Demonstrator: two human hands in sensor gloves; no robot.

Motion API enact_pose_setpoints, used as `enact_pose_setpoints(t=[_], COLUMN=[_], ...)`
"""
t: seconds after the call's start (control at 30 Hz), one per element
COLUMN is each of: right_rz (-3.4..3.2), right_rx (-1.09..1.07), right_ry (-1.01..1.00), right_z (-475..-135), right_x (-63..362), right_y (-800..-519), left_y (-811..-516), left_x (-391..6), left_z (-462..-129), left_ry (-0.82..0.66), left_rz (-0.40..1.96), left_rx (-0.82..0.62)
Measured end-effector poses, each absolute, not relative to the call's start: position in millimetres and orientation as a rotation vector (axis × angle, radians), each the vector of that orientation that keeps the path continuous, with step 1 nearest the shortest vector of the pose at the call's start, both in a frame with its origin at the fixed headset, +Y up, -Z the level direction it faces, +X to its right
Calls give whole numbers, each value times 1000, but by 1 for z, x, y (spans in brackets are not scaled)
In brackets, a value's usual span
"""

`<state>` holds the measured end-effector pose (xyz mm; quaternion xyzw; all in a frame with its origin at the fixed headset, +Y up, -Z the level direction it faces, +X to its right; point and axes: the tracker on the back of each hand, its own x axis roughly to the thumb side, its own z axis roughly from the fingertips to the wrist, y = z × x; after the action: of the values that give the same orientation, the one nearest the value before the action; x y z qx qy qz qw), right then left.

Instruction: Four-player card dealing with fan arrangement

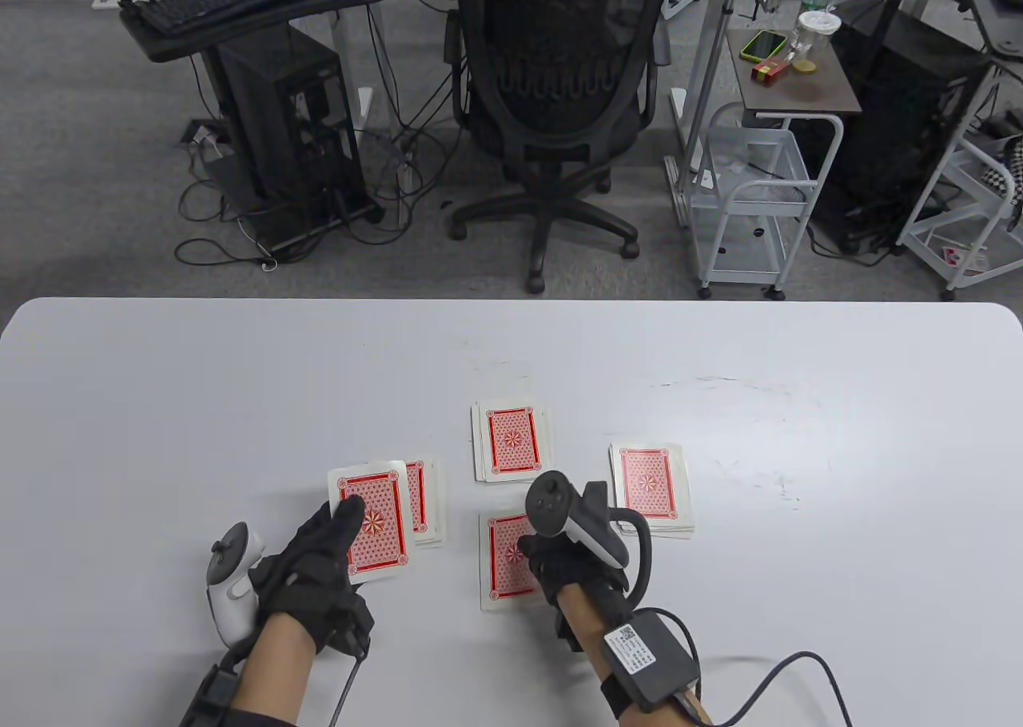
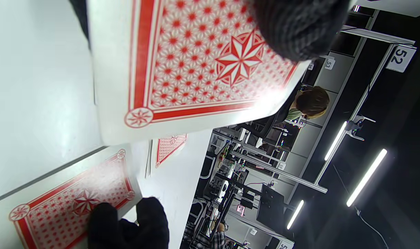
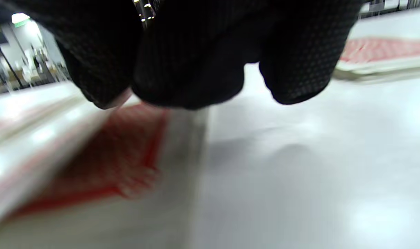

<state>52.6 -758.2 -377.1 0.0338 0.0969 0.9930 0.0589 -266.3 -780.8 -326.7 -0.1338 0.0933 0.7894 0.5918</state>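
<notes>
Worktop (image 1: 200,375): white, rounded far corners, bearing four face-down groups of red-backed playing cards near the middle of its near edge.

Item 1, left pile (image 1: 423,503): a small stack lying flat, left of centre, partly covered by the held deck.

Item 2, far pile (image 1: 511,442): a slightly skewed stack, the furthest of the four from the near edge, free of both hands.

Item 3, right pile (image 1: 651,487): a stack lying flat, just beside the right hand's tracker in the table view, not touched.

Item 4, near pile (image 1: 505,561): closest to the near edge, between the two hands; its right part is hidden under the right hand.

Item 5, held deck (image 1: 376,531): face down, raised above the left pile's near-left part and overlapping it.

Left hand (image 1: 316,567): black glove, white tracker at the wrist. Grips the held deck, thumb lying across the card back, fingers beneath; left wrist view shows the thumb tip over the star motif.

Right hand (image 1: 559,563): black glove, dark-and-white tracker on its back. Fingers (image 3: 192,69) curled downward onto the near pile; right wrist view shows the fingertips meeting its top card at the edge. That view is blurred, so whether they pinch a card or merely press cannot be told.

Beyond the far edge: office chair (image 1: 559,80), white trolley (image 1: 755,192), computer tower (image 1: 288,120).
</notes>
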Motion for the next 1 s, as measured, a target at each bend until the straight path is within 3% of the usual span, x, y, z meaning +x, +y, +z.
enact_pose_setpoints(t=[0.1, 0.4, 0.6, 0.8, 1.0], right_rz=[3077, 2505, 2081, 1941, 1971], right_rx=[113, 297, 458, 368, 325], right_ry=[318, 193, 236, 323, 327], right_z=[-376, -372, -367, -362, -372], right_x=[49, 57, 36, 18, 9], right_y=[-759, -717, -724, -731, -721], left_y=[-781, -775, -772, -777, -772], left_x=[-266, -249, -230, -224, -244], left_z=[-327, -324, -320, -319, -323], left_ry=[215, 138, 72, 102, 138], left_rz=[1837, 1857, 1841, 1739, 1735], left_rx=[-313, -352, -411, -413, -377])
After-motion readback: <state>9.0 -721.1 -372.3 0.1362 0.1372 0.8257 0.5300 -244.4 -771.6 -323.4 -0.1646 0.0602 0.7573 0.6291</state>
